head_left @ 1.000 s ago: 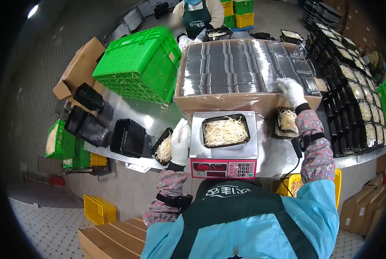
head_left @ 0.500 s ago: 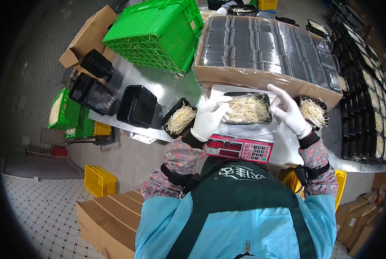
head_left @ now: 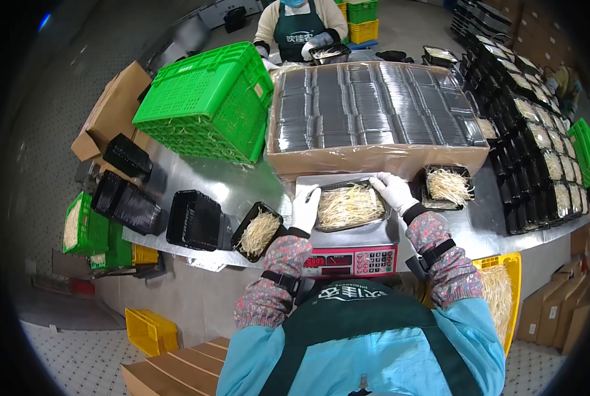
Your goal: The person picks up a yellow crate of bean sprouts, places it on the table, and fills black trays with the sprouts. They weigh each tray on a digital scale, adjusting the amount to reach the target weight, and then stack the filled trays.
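A black tray of bean sprouts [head_left: 351,206] sits on the metal plate of a red scale [head_left: 354,261] with lit red digits. My left hand [head_left: 305,208], white-gloved, grips the tray's left edge with its thumb at the rim. At the upper right corner, my right hand [head_left: 395,193], also gloved, has its fingers on the rim. A clear lid seems to lie over the sprouts. Another sprout tray [head_left: 258,233] stands tilted left of the scale, and one more [head_left: 448,185] rests on a tray to the right.
A carton of clear lids [head_left: 374,105] stands behind the scale. Left of it are a green crate [head_left: 202,102] and empty black trays [head_left: 194,220]. Stacked filled trays [head_left: 539,138] rise at the right. Across the table, a co-worker [head_left: 301,30] handles a black tray.
The view has tilted up, bringing the co-worker into sight. My hands have come down from above the tray onto its edges. The scale digits have changed.
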A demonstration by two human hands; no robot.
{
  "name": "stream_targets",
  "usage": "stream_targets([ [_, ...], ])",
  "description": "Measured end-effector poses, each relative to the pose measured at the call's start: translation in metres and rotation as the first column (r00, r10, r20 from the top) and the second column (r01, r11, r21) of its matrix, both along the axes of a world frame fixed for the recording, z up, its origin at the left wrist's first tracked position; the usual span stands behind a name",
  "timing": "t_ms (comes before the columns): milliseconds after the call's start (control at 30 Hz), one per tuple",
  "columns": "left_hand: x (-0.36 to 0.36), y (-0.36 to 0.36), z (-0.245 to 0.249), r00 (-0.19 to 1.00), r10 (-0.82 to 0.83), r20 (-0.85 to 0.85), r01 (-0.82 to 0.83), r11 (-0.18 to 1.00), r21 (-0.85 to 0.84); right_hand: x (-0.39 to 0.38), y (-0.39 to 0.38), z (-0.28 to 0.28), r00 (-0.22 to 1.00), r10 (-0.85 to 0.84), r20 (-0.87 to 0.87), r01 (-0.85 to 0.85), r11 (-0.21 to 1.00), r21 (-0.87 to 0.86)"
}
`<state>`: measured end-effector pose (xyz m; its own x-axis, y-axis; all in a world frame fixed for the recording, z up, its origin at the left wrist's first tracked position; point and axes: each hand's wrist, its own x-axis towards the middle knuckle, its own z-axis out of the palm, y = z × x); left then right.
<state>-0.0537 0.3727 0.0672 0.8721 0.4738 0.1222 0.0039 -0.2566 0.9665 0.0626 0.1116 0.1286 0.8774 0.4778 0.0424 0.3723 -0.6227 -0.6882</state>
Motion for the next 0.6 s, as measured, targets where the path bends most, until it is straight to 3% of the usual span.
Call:
stream_targets([
  [67,-0.005,0.006,-0.006,0.999,0.025,0.027,-0.027,0.995,0.100,0.009,-0.003,-0.004,0.942,0.176,-0.287,-0.091,0.954,0.287],
  [100,-0.013,-0.002,0.020,0.997,0.064,-0.032,-0.054,0.966,0.253,0.009,-0.006,-0.011,0.947,0.150,-0.284,-0.028,0.919,0.393],
  [133,-0.014,-0.006,0.029,0.995,0.102,0.003,-0.095,0.913,0.397,0.001,-0.014,0.010,0.902,0.136,-0.409,0.086,0.873,0.480],
  [167,-0.013,-0.006,0.024,0.981,0.116,0.155,-0.168,0.910,0.378,0.003,-0.023,0.014,0.934,0.081,-0.348,0.117,0.850,0.514],
  [200,-0.014,-0.010,0.018,0.966,0.184,0.179,-0.220,0.953,0.207,0.007,-0.040,0.016,0.958,0.029,-0.285,0.138,0.825,0.548],
  [300,-0.017,-0.003,0.008,0.948,0.224,0.227,-0.251,0.963,0.095,0.016,-0.100,0.042,0.961,-0.271,-0.047,0.262,0.852,0.452],
  [333,-0.022,-0.006,0.019,0.958,0.224,0.176,-0.217,0.974,-0.059,0.019,-0.123,0.050,0.939,-0.338,-0.060,0.328,0.830,0.452],
  [400,-0.027,-0.010,0.046,0.969,0.200,0.145,-0.147,0.938,-0.313,0.030,-0.177,0.050,0.911,-0.406,0.075,0.379,0.894,0.239],
  [433,-0.027,-0.013,0.050,0.961,0.158,0.229,-0.033,0.881,-0.472,0.032,-0.199,0.048,0.915,-0.395,0.085,0.388,0.917,0.087],
  [467,-0.028,-0.022,0.063,0.962,0.135,0.238,0.008,0.856,-0.517,0.032,-0.215,0.047,0.920,-0.381,0.092,0.387,0.920,-0.067],
  [567,-0.020,-0.056,0.087,0.974,0.048,0.221,0.102,0.778,-0.620,0.022,-0.231,0.029,0.954,-0.225,0.200,0.270,0.932,-0.243],
  [600,-0.014,-0.069,0.085,0.974,0.012,0.227,0.164,0.653,-0.739,0.023,-0.232,0.021,0.956,-0.153,0.251,0.230,0.921,-0.314],
])
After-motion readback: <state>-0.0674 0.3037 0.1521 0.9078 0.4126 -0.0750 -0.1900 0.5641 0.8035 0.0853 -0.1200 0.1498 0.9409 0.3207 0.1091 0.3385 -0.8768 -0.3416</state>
